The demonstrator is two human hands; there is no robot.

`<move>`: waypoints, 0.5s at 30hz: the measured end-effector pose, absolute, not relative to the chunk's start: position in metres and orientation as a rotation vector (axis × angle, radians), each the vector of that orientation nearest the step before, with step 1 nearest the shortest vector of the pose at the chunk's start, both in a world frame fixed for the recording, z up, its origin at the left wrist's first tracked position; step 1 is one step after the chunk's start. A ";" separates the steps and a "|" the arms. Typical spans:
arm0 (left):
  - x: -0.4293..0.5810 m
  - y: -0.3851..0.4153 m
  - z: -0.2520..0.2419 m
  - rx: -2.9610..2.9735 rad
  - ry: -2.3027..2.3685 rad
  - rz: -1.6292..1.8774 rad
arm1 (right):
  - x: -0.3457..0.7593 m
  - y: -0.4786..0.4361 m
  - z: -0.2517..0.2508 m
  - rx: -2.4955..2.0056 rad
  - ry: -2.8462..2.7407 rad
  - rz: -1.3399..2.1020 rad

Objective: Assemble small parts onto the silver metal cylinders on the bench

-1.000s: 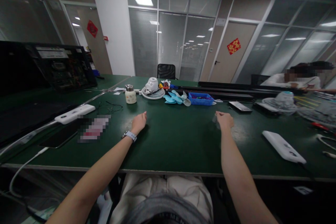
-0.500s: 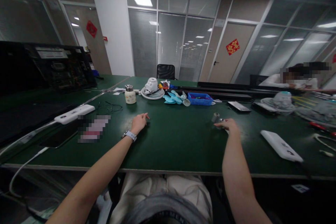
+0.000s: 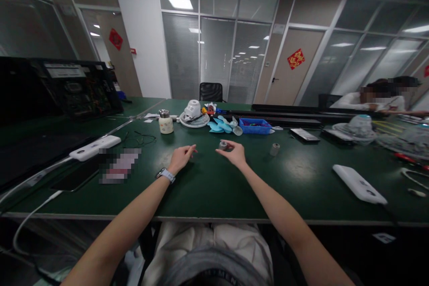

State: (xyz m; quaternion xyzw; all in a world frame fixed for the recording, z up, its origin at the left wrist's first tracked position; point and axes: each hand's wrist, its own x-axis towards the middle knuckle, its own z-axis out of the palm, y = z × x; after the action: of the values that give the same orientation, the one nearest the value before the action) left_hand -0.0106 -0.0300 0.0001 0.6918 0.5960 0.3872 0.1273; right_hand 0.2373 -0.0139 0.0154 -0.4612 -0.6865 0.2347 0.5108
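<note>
In the head view, my right hand (image 3: pixel 235 154) is over the middle of the green table, with thumb and fingers around a small silver-grey metal cylinder (image 3: pixel 223 145). Whether the cylinder's base touches the table cannot be made out. A second, similar metal cylinder (image 3: pixel 275 149) stands upright to the right of that hand, apart from it. My left hand (image 3: pixel 181 159), with a watch on its wrist, hovers at the left, fingers loosely curled and apart. Nothing shows in it, though its palm side is hidden.
Behind the hands are a cream jar (image 3: pixel 166 124), a white fan part (image 3: pixel 194 118), light-blue fan blades (image 3: pixel 220 124) and a blue tray (image 3: pixel 255 126). White power strips lie left (image 3: pixel 95 148) and right (image 3: pixel 359 183). An opened computer case (image 3: pixel 78 87) stands far left. Another person (image 3: pixel 351 100) sits far right.
My right hand has moved left from beside the standing cylinder to the table's middle, bringing a metal cylinder along. My left hand has shifted slightly right.
</note>
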 end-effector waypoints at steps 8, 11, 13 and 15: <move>0.020 -0.044 0.004 2.252 1.436 1.331 | 0.192 -0.021 -0.018 -0.933 -1.744 0.848; 0.030 -0.042 0.003 2.374 1.317 1.291 | 0.191 -0.019 -0.023 -0.903 -1.753 0.878; 0.035 -0.041 0.002 2.396 1.300 1.289 | 0.189 -0.019 -0.024 -0.929 -1.747 0.895; 0.037 -0.040 0.003 2.380 1.329 1.305 | 0.188 -0.019 -0.023 -0.952 -1.741 0.931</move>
State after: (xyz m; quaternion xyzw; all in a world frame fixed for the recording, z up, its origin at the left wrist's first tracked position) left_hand 0.0372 -0.0397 0.0025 0.7861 0.4389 0.4311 0.0599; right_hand 0.1877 -0.0190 -0.0235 -0.3863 -0.7065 0.3776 0.4572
